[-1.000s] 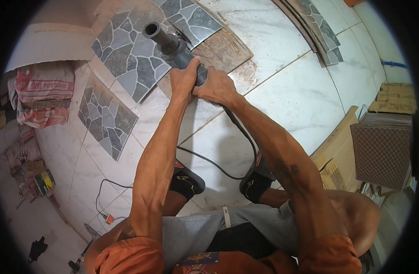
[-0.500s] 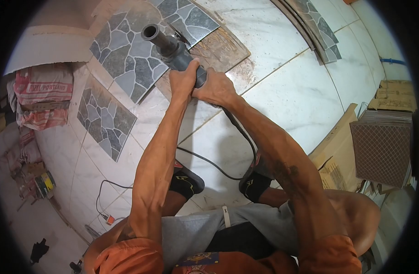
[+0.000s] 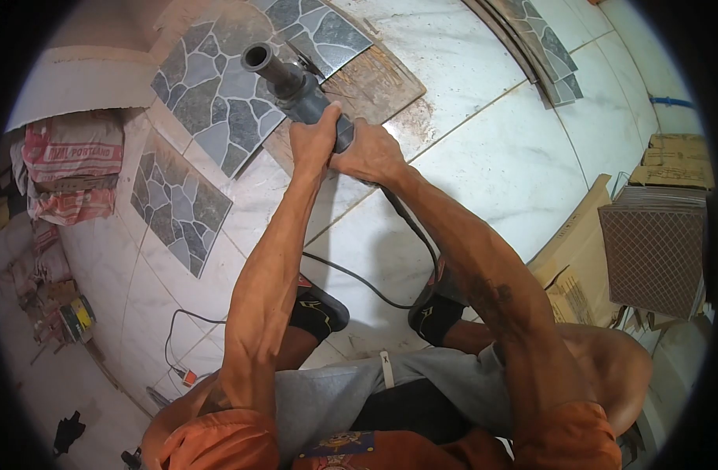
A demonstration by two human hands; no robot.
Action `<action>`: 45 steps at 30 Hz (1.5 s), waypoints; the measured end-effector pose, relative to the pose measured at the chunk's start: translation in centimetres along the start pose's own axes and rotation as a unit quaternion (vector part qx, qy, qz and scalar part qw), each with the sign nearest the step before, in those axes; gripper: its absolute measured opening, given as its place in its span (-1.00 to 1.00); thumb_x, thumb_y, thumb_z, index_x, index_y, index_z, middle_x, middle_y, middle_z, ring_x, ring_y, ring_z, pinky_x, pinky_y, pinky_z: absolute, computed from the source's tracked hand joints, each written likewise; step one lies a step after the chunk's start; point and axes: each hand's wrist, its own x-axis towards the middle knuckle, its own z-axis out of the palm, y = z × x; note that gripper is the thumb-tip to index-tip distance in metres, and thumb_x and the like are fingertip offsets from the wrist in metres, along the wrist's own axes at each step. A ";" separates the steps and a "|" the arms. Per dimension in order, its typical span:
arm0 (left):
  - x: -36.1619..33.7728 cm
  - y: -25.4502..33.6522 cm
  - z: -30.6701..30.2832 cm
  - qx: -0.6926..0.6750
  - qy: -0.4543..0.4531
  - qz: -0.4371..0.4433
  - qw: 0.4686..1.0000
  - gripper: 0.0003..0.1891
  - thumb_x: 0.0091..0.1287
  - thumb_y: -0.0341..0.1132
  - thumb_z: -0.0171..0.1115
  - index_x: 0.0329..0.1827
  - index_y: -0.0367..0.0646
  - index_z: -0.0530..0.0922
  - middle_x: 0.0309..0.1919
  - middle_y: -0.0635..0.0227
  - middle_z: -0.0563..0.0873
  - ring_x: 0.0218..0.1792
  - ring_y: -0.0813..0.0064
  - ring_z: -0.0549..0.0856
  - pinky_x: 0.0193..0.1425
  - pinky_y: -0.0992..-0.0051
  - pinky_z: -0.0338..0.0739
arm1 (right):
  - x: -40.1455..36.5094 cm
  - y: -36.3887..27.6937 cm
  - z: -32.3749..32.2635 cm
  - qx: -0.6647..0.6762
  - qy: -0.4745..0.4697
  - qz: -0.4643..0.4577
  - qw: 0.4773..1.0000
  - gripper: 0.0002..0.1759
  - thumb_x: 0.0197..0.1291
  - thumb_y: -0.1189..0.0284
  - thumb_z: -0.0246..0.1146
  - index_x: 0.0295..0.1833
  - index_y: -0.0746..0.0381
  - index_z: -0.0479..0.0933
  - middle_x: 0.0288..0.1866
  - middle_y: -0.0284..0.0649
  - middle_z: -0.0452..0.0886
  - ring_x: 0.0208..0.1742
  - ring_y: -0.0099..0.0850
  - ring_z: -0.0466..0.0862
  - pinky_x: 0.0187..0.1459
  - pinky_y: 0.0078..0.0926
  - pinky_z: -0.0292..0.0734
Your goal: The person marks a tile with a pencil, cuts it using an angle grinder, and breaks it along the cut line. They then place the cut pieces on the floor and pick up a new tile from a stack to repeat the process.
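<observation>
Both of my hands are wrapped round the body of a dark angle grinder [image 3: 303, 99]. My left hand [image 3: 313, 141] grips it from the left side, and my right hand [image 3: 368, 150] closes on its rear end, where the cord comes out. A hollow tube-like side handle [image 3: 269, 64] sticks up from the grinder's head. Beyond it, the thin disc [image 3: 308, 64] is partly visible at a grey stone-pattern tile [image 3: 218, 86]. That tile lies over a dusty wooden board [image 3: 382, 82]. Where the disc meets the tile is hidden by the tool.
Another patterned tile piece [image 3: 179, 200] lies at left, near cement bags [image 3: 75, 149]. Stacked tiles [image 3: 548, 66] lie at upper right; a stack of brown tiles [image 3: 655, 254] and cardboard [image 3: 577, 239] stand at right. The power cord [image 3: 359, 278] runs between my feet.
The view has shifted very slightly. My hands and the grinder stay almost in the same place on the tile.
</observation>
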 end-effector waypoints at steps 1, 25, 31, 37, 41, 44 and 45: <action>-0.1 0.0 0.0 0.003 0.002 0.001 1.000 -0.62 0.16 -0.13 0.46 -0.37 -0.38 0.70 -0.39 0.21 0.74 -0.39 0.44 0.68 -0.23 0.37 0.55 | -0.1 0.0 0.0 0.000 -0.001 0.002 1.000 -0.13 -0.13 0.04 0.39 0.17 0.53 0.46 0.01 0.27 0.68 0.10 0.09 0.71 0.18 -0.13 0.61; -1.4 -0.6 0.2 0.031 -0.013 0.006 0.999 -0.64 0.23 -0.11 0.42 -0.28 -0.32 0.69 -0.37 0.28 0.73 -0.37 0.49 0.67 -0.23 0.42 0.54 | -1.0 0.8 0.2 -0.007 0.003 0.006 1.000 -0.09 -0.14 -0.05 0.43 0.13 0.52 0.47 -0.02 0.29 0.68 0.07 0.12 0.71 0.14 -0.09 0.62; -1.6 -1.1 0.4 0.033 -0.003 0.011 0.999 -0.64 0.26 -0.12 0.40 -0.22 -0.33 0.68 -0.34 0.30 0.73 -0.36 0.49 0.66 -0.22 0.43 0.54 | -0.9 1.6 0.8 -0.014 0.023 -0.010 1.000 -0.02 -0.13 -0.18 0.44 0.07 0.56 0.48 -0.09 0.34 0.69 0.03 0.17 0.72 0.09 -0.07 0.64; -2.3 -0.9 0.6 0.010 0.000 0.009 1.000 -0.58 0.18 -0.11 0.45 -0.32 -0.43 0.66 -0.35 0.13 0.75 -0.33 0.39 0.70 -0.15 0.34 0.58 | -1.3 1.8 0.8 -0.013 0.029 -0.008 0.999 -0.06 -0.11 -0.14 0.45 0.06 0.55 0.48 -0.09 0.33 0.69 0.03 0.17 0.72 0.10 -0.06 0.63; -2.6 -1.3 0.8 0.004 0.002 0.029 1.000 -0.59 0.19 -0.11 0.45 -0.31 -0.41 0.67 -0.35 0.15 0.76 -0.33 0.40 0.70 -0.15 0.34 0.58 | -1.6 2.0 0.9 -0.011 0.034 -0.010 0.999 -0.11 -0.09 -0.09 0.45 0.05 0.54 0.49 -0.12 0.33 0.69 0.02 0.18 0.72 0.08 -0.06 0.63; -3.0 -1.2 0.8 0.015 -0.002 0.022 1.000 -0.60 0.20 -0.12 0.44 -0.30 -0.39 0.68 -0.35 0.16 0.76 -0.33 0.41 0.70 -0.15 0.34 0.58 | -1.6 2.4 1.0 -0.007 0.017 -0.008 1.000 -0.07 -0.09 -0.10 0.44 0.12 0.52 0.45 -0.05 0.31 0.68 0.07 0.15 0.71 0.14 -0.06 0.61; -3.1 -1.4 0.9 0.011 -0.001 0.028 1.000 -0.61 0.20 -0.12 0.44 -0.31 -0.39 0.67 -0.35 0.16 0.76 -0.33 0.41 0.70 -0.15 0.34 0.58 | -1.7 2.5 1.0 -0.005 0.008 -0.006 1.000 -0.05 -0.10 -0.11 0.44 0.16 0.50 0.43 -0.01 0.29 0.68 0.10 0.14 0.70 0.18 -0.06 0.60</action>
